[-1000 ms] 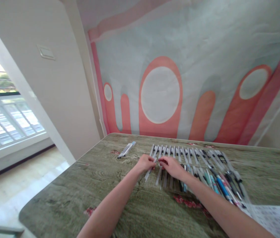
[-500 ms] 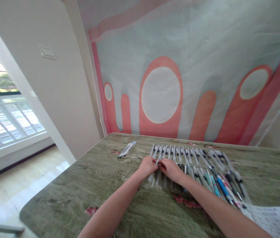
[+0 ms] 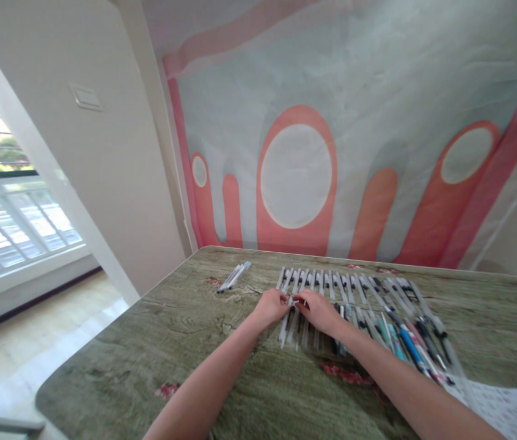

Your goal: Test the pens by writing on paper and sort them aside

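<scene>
My left hand (image 3: 273, 305) pinches a clear pen (image 3: 285, 330) at the left end of the front row, close to its upper end. The fingertips of my right hand (image 3: 317, 310) close on the same spot from the other side, partly hiding it. Behind both hands runs a row of clear-barrelled pens (image 3: 321, 282) with dark parts, laid side by side. Below my right hand several more clear pens (image 3: 305, 336) lie in the front row. Farther right are coloured pens (image 3: 409, 345), blue, teal, pink and black among them.
Off to the left lies a small bunch of white and blue pens (image 3: 234, 278). A printed sheet of paper (image 3: 510, 406) covers the front right of the wood-patterned table (image 3: 148, 342). A wall with a pink and grey covering (image 3: 359, 91) rises behind the table.
The clear pen at the left end of the front row is now straighter and closer in line with its neighbours. My hands have barely shifted.
</scene>
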Motion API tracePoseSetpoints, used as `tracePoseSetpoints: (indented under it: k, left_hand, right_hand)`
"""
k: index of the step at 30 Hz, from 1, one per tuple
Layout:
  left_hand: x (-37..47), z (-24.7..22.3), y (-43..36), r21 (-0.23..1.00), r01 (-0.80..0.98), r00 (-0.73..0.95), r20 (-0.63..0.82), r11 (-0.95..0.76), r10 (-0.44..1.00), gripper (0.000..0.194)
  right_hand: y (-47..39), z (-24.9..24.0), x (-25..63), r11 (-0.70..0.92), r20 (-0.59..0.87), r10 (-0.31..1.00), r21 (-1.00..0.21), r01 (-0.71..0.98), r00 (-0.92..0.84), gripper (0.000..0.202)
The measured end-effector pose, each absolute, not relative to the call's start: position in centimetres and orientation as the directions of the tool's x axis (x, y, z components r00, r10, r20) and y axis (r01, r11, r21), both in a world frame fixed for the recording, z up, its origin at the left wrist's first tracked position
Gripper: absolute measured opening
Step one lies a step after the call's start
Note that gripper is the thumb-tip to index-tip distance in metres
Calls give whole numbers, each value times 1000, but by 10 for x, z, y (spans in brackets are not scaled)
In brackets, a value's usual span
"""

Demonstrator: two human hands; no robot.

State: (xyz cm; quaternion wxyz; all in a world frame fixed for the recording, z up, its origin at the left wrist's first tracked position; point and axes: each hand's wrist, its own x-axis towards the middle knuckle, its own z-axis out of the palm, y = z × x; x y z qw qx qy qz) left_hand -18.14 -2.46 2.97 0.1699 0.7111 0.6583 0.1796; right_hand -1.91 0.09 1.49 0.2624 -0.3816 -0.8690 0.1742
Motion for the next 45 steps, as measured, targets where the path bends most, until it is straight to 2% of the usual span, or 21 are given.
tracePoseSetpoints:
  k: [4,6,10,15,18,24,30,34,37,39,42,45]
  left_hand:
    - [-184,30,-21,516,854,61,27,-66,998,19]
    - [-191,31,-16,577,814,31,82,-73,996,18]
    - [-221,34,-4,701,706,-150,280,-96,948,13]
    - [-264,29,-1,752,657,-360,378,-56,853,21]
    - [-279,19,-1,744,668,-433,382,6,816,23]
    - [-285,7,3,609,785,-417,383,114,824,25]
    - [-284,10,3,691,714,-448,327,113,832,19]
    - [-279,13,5,693,714,-390,276,99,879,20]
    - [-265,18,8,679,733,-285,240,49,928,21]
    - [-248,24,8,680,733,-194,221,-8,956,23]
    - [-218,37,1,745,653,30,160,-141,987,29]
    - [-190,49,-11,864,464,247,87,-197,965,32]
  right_hand:
    - [-1,19,-19,638,328,764,-510,577,-555,18]
    - [-2,21,-19,637,342,766,-515,574,-544,18]
    - [-2,23,-18,642,378,764,-533,552,-523,19]
    - [-1,21,-17,632,398,772,-563,533,-495,20]
    - [-1,21,-17,629,400,774,-570,528,-490,20]
    - [-1,21,-17,637,412,768,-563,526,-490,21]
    - [-2,23,-16,641,420,765,-560,524,-488,21]
    - [0,20,-16,646,435,760,-584,492,-482,21]
    - [4,17,-17,615,439,781,-661,430,-443,20]
    - [8,17,-18,532,404,833,-770,351,-377,22]
    - [13,19,-17,309,266,933,-938,157,-242,32]
    - [17,23,-14,169,172,973,-985,-30,-154,38]
